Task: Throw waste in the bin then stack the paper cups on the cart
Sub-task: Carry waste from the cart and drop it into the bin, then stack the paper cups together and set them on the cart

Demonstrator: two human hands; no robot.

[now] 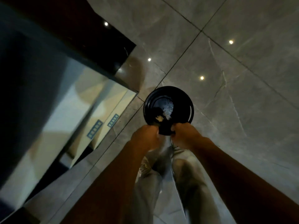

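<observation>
One round black bin (168, 105) at twelve o'clock; left hand (145, 135) and right hand (184, 135), two in all, each pinch its near rim.

I see a round black bin (168, 105), open-topped, upright on the floor (234, 94); pale waste scraps (165, 113) lie inside it.

Head camera: steep downward view, floor (226, 78) below, near hands (145, 135).

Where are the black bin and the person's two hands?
Black bin (186, 98), head view, far rim.
Left hand (145, 133), head view, back of hand.
Right hand (184, 133), head view, back of hand.
</observation>
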